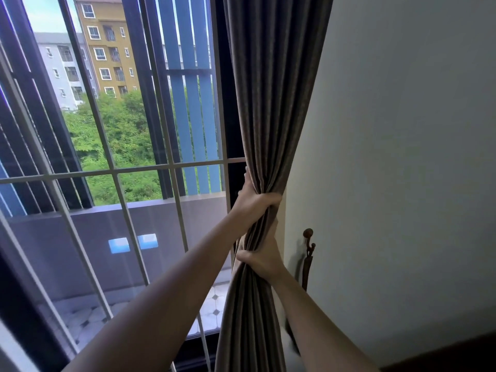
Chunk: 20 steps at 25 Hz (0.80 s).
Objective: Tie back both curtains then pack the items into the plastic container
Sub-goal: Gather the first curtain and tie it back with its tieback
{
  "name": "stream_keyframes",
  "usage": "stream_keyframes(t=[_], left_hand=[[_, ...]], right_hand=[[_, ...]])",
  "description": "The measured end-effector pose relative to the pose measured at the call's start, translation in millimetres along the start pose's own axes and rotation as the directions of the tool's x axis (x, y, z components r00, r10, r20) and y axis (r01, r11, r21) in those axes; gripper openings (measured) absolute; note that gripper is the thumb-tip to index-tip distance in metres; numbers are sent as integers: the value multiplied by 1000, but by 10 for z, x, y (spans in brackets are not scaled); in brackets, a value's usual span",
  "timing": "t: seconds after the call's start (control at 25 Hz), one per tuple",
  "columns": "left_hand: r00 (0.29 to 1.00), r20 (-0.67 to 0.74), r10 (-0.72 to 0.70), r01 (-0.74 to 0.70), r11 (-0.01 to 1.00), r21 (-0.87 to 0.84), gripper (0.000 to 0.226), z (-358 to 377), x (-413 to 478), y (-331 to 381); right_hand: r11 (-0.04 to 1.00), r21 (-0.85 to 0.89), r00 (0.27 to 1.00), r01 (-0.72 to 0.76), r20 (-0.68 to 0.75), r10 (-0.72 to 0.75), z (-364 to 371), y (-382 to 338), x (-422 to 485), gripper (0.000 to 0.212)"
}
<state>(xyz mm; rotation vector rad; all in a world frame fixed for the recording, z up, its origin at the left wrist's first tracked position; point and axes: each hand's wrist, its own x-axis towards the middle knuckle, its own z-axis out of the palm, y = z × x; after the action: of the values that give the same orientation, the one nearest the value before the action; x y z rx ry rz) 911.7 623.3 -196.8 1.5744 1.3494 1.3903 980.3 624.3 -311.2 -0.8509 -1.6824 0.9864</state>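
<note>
A grey-brown curtain (271, 103) hangs at the right side of the window, gathered into a tight bunch at mid height. My left hand (253, 202) grips the bunch from the left, fingers wrapped round the folds. Just below it my right hand (261, 260) grips the same bunch, thumb across the front. A dark tieback strap (306, 269) hangs from a wall hook (308, 236) right of the curtain, apart from both hands. No plastic container is in view.
A large window with white bars (112, 171) fills the left, with a balcony and buildings beyond. A plain pale wall (402, 157) is on the right. A dark edge of furniture (456, 355) shows at the bottom right corner.
</note>
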Motion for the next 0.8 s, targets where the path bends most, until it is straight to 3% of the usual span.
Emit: stream_keyframes(t=[0.16, 0.32, 0.44, 0.56, 0.6, 0.68, 0.72, 0.76, 0.8], left_hand=[[989, -147, -30, 75, 949, 306, 89, 36, -5, 65], [991, -133, 23, 3, 983, 186, 98, 147, -29, 120], [984, -173, 37, -15, 992, 128, 72, 195, -40, 120], [962, -271, 34, -17, 998, 65, 42, 187, -53, 117], [957, -289, 36, -26, 999, 40, 38, 174, -62, 115], [945, -326, 36, -38, 999, -2, 36, 151, -75, 117], [940, -339, 37, -44, 999, -14, 36, 140, -78, 116], [937, -349, 37, -47, 999, -19, 36, 135, -80, 114], [934, -356, 34, -45, 999, -23, 36, 134, -78, 106]], right_hand=[[999, 37, 1000, -24, 20, 23, -86, -81, -83, 47], [996, 81, 994, -48, 106, 39, -116, -113, -125, 24], [993, 85, 984, -79, 167, 64, -129, -90, -127, 35], [997, 2, 983, -79, 165, 78, -140, -50, -181, 75], [997, 22, 977, -79, 200, 73, -171, -48, -202, 79], [952, 287, 966, -101, 259, 24, -264, -23, -210, 71], [868, 474, 972, -147, 231, 39, -320, -22, -225, 69], [778, 604, 983, -176, 154, 103, -386, 36, -222, 70], [764, 621, 979, -175, 27, 202, -454, 112, -212, 66]])
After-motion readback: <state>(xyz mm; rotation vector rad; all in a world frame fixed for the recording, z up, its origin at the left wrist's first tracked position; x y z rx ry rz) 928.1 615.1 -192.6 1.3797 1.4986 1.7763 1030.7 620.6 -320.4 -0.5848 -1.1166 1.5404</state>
